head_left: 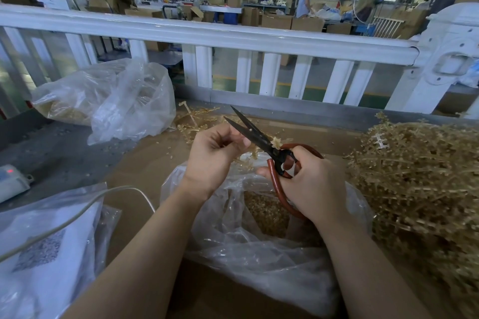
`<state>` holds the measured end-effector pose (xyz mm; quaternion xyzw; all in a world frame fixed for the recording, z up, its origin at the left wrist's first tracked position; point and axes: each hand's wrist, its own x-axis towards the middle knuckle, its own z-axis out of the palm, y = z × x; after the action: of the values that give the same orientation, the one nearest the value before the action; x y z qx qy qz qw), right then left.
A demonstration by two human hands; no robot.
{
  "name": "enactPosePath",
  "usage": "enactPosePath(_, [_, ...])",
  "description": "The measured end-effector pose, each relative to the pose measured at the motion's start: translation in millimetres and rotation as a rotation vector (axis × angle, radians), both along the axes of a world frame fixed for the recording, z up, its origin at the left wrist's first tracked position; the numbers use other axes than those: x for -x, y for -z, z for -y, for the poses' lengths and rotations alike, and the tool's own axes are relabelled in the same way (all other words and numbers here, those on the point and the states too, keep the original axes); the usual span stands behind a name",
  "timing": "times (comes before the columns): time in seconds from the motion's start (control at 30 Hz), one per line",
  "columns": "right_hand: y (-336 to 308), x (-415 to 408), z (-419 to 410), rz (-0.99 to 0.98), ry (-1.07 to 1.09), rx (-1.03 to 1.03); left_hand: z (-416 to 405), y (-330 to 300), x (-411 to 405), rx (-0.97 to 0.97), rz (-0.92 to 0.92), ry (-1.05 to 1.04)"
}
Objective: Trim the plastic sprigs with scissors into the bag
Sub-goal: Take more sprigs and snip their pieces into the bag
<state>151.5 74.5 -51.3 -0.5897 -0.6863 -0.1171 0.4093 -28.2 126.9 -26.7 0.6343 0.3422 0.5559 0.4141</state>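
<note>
My right hand (313, 184) grips the red-brown handles of black scissors (255, 134), whose blades stand apart and point up and left. My left hand (215, 153) pinches a pale yellow plastic sprig (252, 154) that hangs between the two hands, and a bit of sprig sits between the blades near the pivot. Right below the hands lies an open clear plastic bag (246, 241) with cut yellow pieces inside. A big heap of uncut sprigs (420, 179) fills the right side of the cardboard surface (145, 171).
A second clear bag (111, 98) with sprigs lies at the back left. A white pouch (46, 248) with a grey cable over it sits at the near left, beside a small grey device (13, 181). Behind the table runs a white railing (233, 36). Loose sprigs (197, 116) lie behind the scissors.
</note>
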Motion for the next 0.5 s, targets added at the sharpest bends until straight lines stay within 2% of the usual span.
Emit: enactPosePath(0.5, [4.3,-1.1,-4.1,-0.012,0.003,-0.01,-0.1,0.7,-0.1,0.023,0.03,0.046])
